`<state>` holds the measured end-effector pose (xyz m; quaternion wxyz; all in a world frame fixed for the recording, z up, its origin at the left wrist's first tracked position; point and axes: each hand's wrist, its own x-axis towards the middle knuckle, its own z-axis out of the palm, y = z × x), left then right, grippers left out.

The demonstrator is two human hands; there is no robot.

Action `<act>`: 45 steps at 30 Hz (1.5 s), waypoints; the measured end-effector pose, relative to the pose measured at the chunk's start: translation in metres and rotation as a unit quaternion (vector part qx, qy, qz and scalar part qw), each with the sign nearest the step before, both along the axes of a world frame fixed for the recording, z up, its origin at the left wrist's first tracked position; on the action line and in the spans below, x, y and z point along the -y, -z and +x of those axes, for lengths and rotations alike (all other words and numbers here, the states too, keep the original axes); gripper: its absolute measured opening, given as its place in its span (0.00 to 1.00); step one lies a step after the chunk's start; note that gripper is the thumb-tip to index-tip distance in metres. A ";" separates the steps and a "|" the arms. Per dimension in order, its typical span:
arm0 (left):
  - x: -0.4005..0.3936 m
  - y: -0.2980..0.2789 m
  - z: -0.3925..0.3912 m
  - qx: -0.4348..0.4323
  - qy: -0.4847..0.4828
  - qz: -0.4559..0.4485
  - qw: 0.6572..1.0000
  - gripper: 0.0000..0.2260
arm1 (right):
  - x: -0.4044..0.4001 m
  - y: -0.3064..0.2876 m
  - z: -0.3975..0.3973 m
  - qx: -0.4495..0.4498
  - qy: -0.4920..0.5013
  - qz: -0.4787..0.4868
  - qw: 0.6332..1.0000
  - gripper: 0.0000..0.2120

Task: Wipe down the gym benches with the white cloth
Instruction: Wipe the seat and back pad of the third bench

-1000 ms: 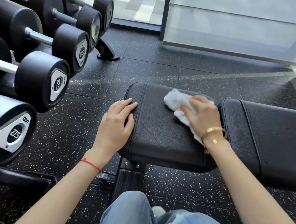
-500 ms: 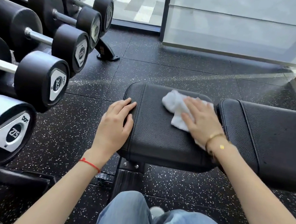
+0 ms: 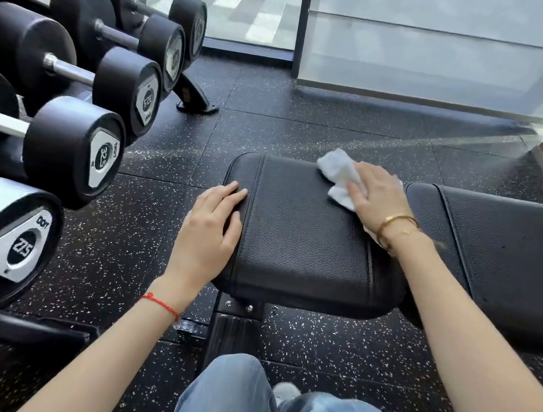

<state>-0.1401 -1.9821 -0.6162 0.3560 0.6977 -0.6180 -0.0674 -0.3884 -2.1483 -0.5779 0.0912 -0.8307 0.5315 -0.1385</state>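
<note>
Right hand: our right hand (image 3: pixel 376 197) lies with flat, straight fingers on the white cloth (image 3: pixel 339 176), pressing it to the pad — pushing it, not clutching it.
Left hand: our left hand (image 3: pixel 209 235) rests fingers straight along the left edge of the seat pad (image 3: pixel 304 231), holding nothing — we judge it steadies us while we lean in.
Cloth position: at the far right corner of the seat pad, just beside the gap to the back pad (image 3: pixel 513 244), part of it hidden under our palm.
Cloth look: white, crumpled and loosely folded, soft towelling by appearance.
Surroundings: a rack of dumbbells (image 3: pixel 74 148) stands to our left.
</note>
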 end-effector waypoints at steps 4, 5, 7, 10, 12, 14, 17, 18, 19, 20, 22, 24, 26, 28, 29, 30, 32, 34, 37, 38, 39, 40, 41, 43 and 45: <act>-0.001 -0.001 -0.001 -0.004 0.000 0.001 1.000 0.21 | -0.026 0.006 0.013 -0.012 -0.071 -0.005 0.997 0.24; -0.001 -0.001 -0.002 -0.006 -0.001 0.001 1.000 0.20 | -0.047 0.007 0.006 -0.010 -0.096 -0.008 0.995 0.25; -0.001 -0.001 -0.001 -0.010 -0.003 0.002 1.000 0.20 | -0.090 0.009 -0.013 -0.004 -0.128 -0.027 0.991 0.26; -0.001 -0.001 -0.001 -0.015 0.002 -0.004 1.000 0.19 | -0.140 0.017 -0.041 -0.015 -0.159 -0.081 0.984 0.25; -0.001 -0.001 -0.001 -0.015 0.003 -0.007 1.000 0.17 | -0.155 0.021 -0.043 -0.032 -0.181 -0.125 0.975 0.24; -0.001 -0.001 -0.002 -0.017 0.003 -0.006 1.000 0.17 | -0.157 0.024 -0.026 -0.048 -0.212 -0.153 0.964 0.23; 0.000 -0.002 0.000 -0.022 0.007 -0.009 1.000 0.18 | -0.159 0.029 0.012 -0.068 -0.264 -0.173 0.946 0.22; 0.000 -0.002 0.000 -0.024 0.009 -0.008 1.000 0.19 | -0.159 0.030 0.015 -0.072 -0.273 -0.182 0.942 0.22; 0.000 -0.002 0.001 -0.026 0.009 -0.008 1.000 0.19 | -0.159 0.031 0.011 -0.073 -0.276 -0.195 0.938 0.22; 0.000 -0.002 0.001 -0.028 0.008 -0.008 1.000 0.19 | -0.159 0.033 0.001 -0.071 -0.273 -0.206 0.937 0.21; 0.000 -0.002 0.002 -0.029 0.008 -0.007 1.000 0.19 | -0.159 0.037 -0.026 -0.059 -0.250 -0.221 0.941 0.20; 0.000 -0.002 0.001 -0.030 0.007 -0.004 1.000 0.19 | -0.158 0.038 -0.045 -0.048 -0.217 -0.218 0.950 0.20; 0.001 -0.001 0.001 -0.030 0.004 -0.002 1.000 0.20 | -0.159 0.039 -0.037 -0.047 -0.205 -0.224 0.952 0.21; 0.002 0.000 0.001 -0.028 0.006 -0.004 1.000 0.21 | -0.160 0.040 -0.006 -0.050 -0.223 -0.237 0.944 0.20; 0.002 0.000 0.001 -0.026 0.008 -0.006 1.000 0.21 | -0.163 0.042 0.011 -0.053 -0.236 -0.248 0.938 0.20; 0.002 0.001 0.001 -0.023 0.011 -0.008 1.000 0.20 | -0.164 0.043 0.024 -0.056 -0.245 -0.261 0.932 0.19; 0.003 0.001 0.002 -0.018 0.014 -0.012 1.000 0.20 | -0.163 0.047 0.025 -0.056 -0.246 -0.285 0.925 0.19; 0.001 0.001 0.003 -0.017 0.013 -0.012 1.000 0.20 | -0.162 0.050 -0.002 -0.057 -0.230 -0.291 0.927 0.23; 0.000 0.000 0.002 -0.024 0.008 -0.006 1.000 0.20 | -0.162 0.049 -0.050 -0.065 -0.184 -0.274 0.942 0.23; 0.000 0.000 0.002 -0.025 0.006 -0.006 1.000 0.20 | -0.162 0.046 -0.053 -0.066 -0.171 -0.263 0.947 0.23; 0.000 0.001 0.001 -0.026 0.005 -0.005 1.000 0.20 | -0.161 0.043 -0.049 -0.068 -0.163 -0.253 0.951 0.23; 0.001 0.001 0.000 -0.026 0.006 -0.004 1.000 0.20 | -0.160 0.041 -0.038 -0.068 -0.164 -0.241 0.954 0.24; 0.001 0.001 0.000 -0.026 0.006 -0.004 1.000 0.20 | -0.159 0.039 -0.024 -0.067 -0.175 -0.230 0.955 0.24; 0.002 0.002 0.000 -0.028 0.007 -0.006 1.000 0.21 | -0.158 0.036 -0.004 -0.071 -0.211 -0.218 0.950 0.25; 0.002 0.001 0.001 -0.025 0.008 -0.006 1.000 0.20 | -0.153 0.034 -0.009 -0.075 -0.220 -0.210 0.950 0.26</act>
